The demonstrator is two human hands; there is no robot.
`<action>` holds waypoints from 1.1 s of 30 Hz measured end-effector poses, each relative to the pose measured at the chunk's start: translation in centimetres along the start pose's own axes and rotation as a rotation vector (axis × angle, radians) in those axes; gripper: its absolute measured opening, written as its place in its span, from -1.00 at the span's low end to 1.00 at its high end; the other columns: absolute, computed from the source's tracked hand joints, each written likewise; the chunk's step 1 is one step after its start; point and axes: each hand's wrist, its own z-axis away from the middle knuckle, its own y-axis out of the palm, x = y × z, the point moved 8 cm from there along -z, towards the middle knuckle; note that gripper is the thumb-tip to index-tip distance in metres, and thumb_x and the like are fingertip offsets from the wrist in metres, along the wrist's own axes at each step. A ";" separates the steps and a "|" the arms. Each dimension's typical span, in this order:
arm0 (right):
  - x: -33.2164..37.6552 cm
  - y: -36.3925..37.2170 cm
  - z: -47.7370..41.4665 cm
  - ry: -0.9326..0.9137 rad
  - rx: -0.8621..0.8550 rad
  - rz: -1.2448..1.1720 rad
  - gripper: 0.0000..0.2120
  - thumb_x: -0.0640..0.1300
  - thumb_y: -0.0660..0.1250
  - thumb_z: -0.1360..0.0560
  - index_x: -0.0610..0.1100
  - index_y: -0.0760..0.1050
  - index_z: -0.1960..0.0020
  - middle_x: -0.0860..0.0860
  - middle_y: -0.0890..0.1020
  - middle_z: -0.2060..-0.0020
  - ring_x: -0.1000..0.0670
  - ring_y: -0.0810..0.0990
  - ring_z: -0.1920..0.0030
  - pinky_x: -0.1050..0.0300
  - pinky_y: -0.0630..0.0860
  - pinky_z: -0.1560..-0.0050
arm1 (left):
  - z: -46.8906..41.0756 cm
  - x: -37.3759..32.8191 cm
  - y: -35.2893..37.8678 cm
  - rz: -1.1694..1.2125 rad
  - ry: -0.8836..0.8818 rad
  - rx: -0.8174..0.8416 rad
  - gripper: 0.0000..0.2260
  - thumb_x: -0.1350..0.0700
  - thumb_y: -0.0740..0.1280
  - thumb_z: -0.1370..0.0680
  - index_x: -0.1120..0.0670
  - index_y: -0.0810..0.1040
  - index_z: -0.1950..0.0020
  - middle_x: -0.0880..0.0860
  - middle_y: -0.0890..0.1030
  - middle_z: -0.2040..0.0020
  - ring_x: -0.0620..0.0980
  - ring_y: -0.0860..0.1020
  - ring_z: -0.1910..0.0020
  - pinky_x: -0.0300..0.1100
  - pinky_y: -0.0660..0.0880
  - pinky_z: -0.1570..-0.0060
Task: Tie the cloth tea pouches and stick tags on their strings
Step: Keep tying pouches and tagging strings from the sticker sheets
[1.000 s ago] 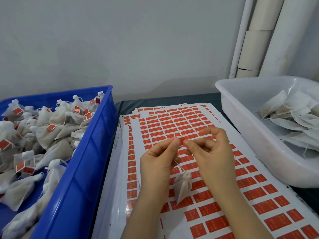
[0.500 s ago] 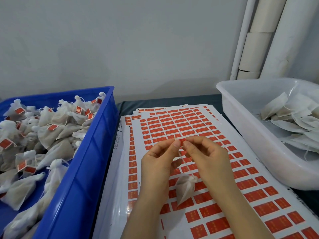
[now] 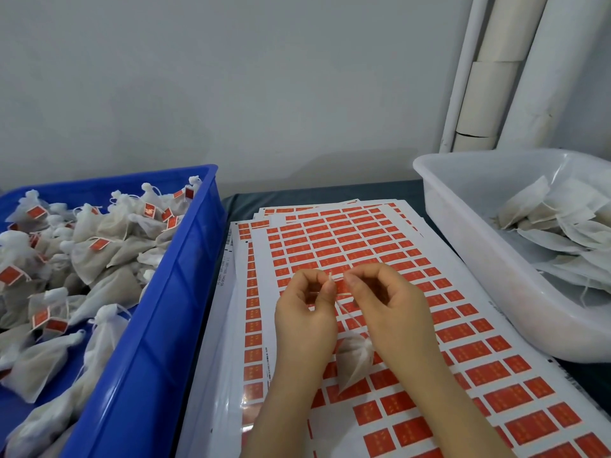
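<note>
We see 2 bare hands held close together above the sticker sheets [image 3: 363,246], at the middle of the scene. The left hand [image 3: 305,320] pinches the top end of a thin white string [image 3: 345,310] between thumb and forefinger, fingers curled in tight. The right hand [image 3: 391,310] pinches at the same spot from the right, its fingertips nearly touching the left's; whether it grips the string or a red tag there, we cannot tell. Below them, the string runs down and to the right to 1 cloth tea pouch [image 3: 355,363], which hangs between the wrists, just over the sheets. On the left, the blue bin [image 3: 172,312] is heaped with tied pouches carrying red tags. On the far right, the white tub [image 3: 463,226] holds flat, untied pouches.
</note>
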 end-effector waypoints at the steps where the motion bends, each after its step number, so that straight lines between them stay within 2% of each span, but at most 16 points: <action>1: 0.1 0.2 0.0 0.001 0.014 0.003 -0.97 0.10 0.25 -0.43 0.23 0.41 0.20 0.34 0.53 0.26 0.46 0.47 0.11 0.62 0.37 0.23 | 0.0 0.0 -0.1 -0.009 0.007 -0.011 -0.87 0.14 0.33 -0.56 -0.05 0.52 0.17 -0.24 0.59 0.26 -0.19 0.59 0.20 -0.46 0.49 0.32; 4: 0.1 0.9 0.1 -0.004 0.071 -0.008 -0.97 0.14 0.25 -0.38 0.23 0.42 0.19 0.31 0.55 0.26 0.41 0.49 0.10 0.59 0.39 0.20 | 0.0 -0.1 -0.2 -0.024 0.033 -0.028 -0.83 0.20 0.32 -0.56 -0.05 0.51 0.17 -0.26 0.58 0.23 -0.29 0.55 0.18 -0.53 0.42 0.41; 7: 0.4 1.3 0.2 -0.045 0.101 0.044 -0.83 -0.01 0.34 -0.45 0.23 0.41 0.21 0.30 0.54 0.27 0.39 0.48 0.08 0.60 0.39 0.18 | 0.1 -0.3 -0.3 -0.040 0.048 -0.031 -0.79 0.24 0.32 -0.55 -0.05 0.50 0.18 -0.28 0.57 0.24 -0.32 0.54 0.18 -0.54 0.42 0.42; 13: 0.4 1.2 0.4 -0.084 0.073 0.092 -0.72 -0.15 0.34 -0.48 0.18 0.39 0.27 0.25 0.53 0.31 0.35 0.49 0.11 0.58 0.38 0.18 | 0.4 0.3 -0.1 -0.056 0.031 -0.025 -0.75 0.34 0.31 -0.53 0.01 0.43 0.20 -0.24 0.56 0.26 -0.36 0.53 0.19 -0.55 0.40 0.43; 16: 0.3 1.3 0.5 -0.094 0.099 0.107 -0.71 -0.17 0.34 -0.49 0.17 0.39 0.27 0.21 0.55 0.30 0.30 0.50 0.12 0.55 0.41 0.18 | 0.5 0.6 0.2 -0.084 0.009 -0.018 -0.71 0.38 0.28 -0.53 0.00 0.39 0.21 -0.14 0.55 0.30 -0.40 0.51 0.17 -0.56 0.39 0.44; 19: 0.7 1.6 0.6 -0.094 0.139 0.041 -0.74 -0.17 0.34 -0.49 0.16 0.43 0.25 0.22 0.57 0.29 0.30 0.53 0.13 0.53 0.43 0.23 | 0.7 0.6 0.9 -0.058 -0.010 0.016 -0.71 0.38 0.27 -0.54 -0.01 0.37 0.19 -0.15 0.55 0.28 -0.41 0.53 0.17 -0.53 0.40 0.46; 21: 1.0 1.9 0.7 -0.080 0.163 -0.028 -0.81 -0.11 0.33 -0.49 0.17 0.47 0.21 0.24 0.59 0.30 0.30 0.56 0.16 0.51 0.45 0.27 | 0.8 0.2 1.1 -0.030 0.011 0.030 -0.72 0.37 0.27 -0.54 -0.02 0.38 0.18 -0.29 0.56 0.25 -0.42 0.53 0.18 -0.53 0.39 0.48; 23: 1.0 2.0 0.5 -0.034 0.182 -0.091 -0.98 0.05 0.28 -0.46 0.18 0.48 0.14 0.25 0.60 0.27 0.29 0.58 0.16 0.48 0.48 0.26 | 0.5 -0.3 0.1 -0.018 0.053 -0.041 -0.75 0.31 0.28 -0.56 -0.03 0.40 0.16 -0.33 0.55 0.24 -0.38 0.54 0.18 -0.52 0.42 0.44; 26: 0.3 1.4 0.2 0.017 0.154 -0.104 -0.75 0.30 0.13 -0.35 0.28 0.43 0.04 0.31 0.59 0.12 0.26 0.58 0.08 0.50 0.48 0.16 | -0.2 -0.2 -1.3 0.051 0.038 -0.135 -0.88 0.13 0.30 -0.57 -0.05 0.48 0.14 -0.20 0.59 0.24 -0.32 0.56 0.18 -0.45 0.47 0.33; 28: 0.0 1.2 0.0 0.039 0.154 -0.065 -0.65 0.39 0.04 -0.29 0.34 0.37 0.00 0.33 0.55 0.06 0.27 0.55 0.04 0.55 0.44 0.19 | -0.4 0.6 -1.7 0.158 -0.060 -0.173 -0.94 0.07 0.29 -0.57 -0.05 0.53 0.10 -0.17 0.61 0.24 -0.34 0.58 0.22 -0.47 0.47 0.37; 31: -0.5 1.7 0.0 0.088 0.240 -0.013 -0.66 0.41 0.02 -0.25 0.34 0.36 0.08 0.42 0.48 0.14 0.36 0.47 0.12 0.64 0.33 0.34 | -0.5 1.9 -2.2 0.315 -0.209 -0.210 -0.94 0.01 0.30 -0.56 -0.08 0.57 0.06 -0.22 0.65 0.20 -0.31 0.61 0.21 -0.46 0.48 0.42; 33: -1.0 2.3 0.3 0.117 0.349 0.049 -0.72 0.40 0.06 -0.28 0.32 0.38 0.12 0.43 0.47 0.18 0.38 0.46 0.16 0.63 0.32 0.38 | -0.5 2.8 -2.4 0.426 -0.316 -0.217 -0.91 -0.03 0.31 -0.55 -0.08 0.59 0.03 -0.15 0.68 0.15 -0.15 0.67 0.16 -0.28 0.60 0.25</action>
